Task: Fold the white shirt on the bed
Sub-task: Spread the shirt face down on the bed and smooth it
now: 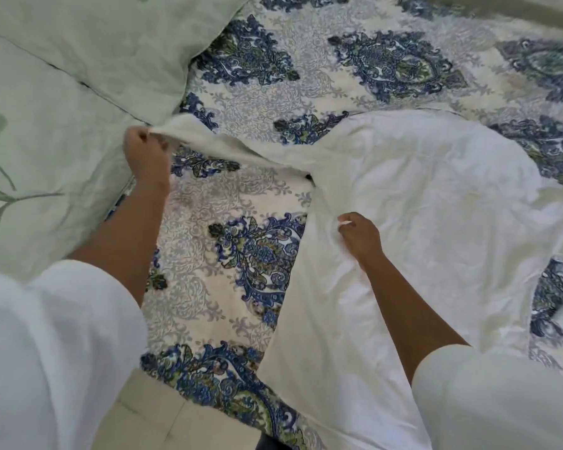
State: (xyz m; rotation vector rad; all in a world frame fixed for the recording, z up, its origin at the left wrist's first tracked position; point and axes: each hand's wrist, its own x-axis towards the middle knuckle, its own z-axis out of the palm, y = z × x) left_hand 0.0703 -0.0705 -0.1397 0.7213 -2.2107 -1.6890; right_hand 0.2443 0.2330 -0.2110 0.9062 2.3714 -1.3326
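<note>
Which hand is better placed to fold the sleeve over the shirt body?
The left hand. It already pinches the end of the sleeve, stretched out to the left. The right hand pinches the white shirt body, anchoring it.

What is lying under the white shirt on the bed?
Under the white shirt is the blue patterned bedspread, visible all around it. The left hand lifts one sleeve above that cover; the right hand pinches the body. Whatever is directly beneath the cloth is hidden.

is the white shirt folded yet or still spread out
Mostly spread: white shirt lies open on the bedspread, sleeve pulled out by the left hand.
</note>
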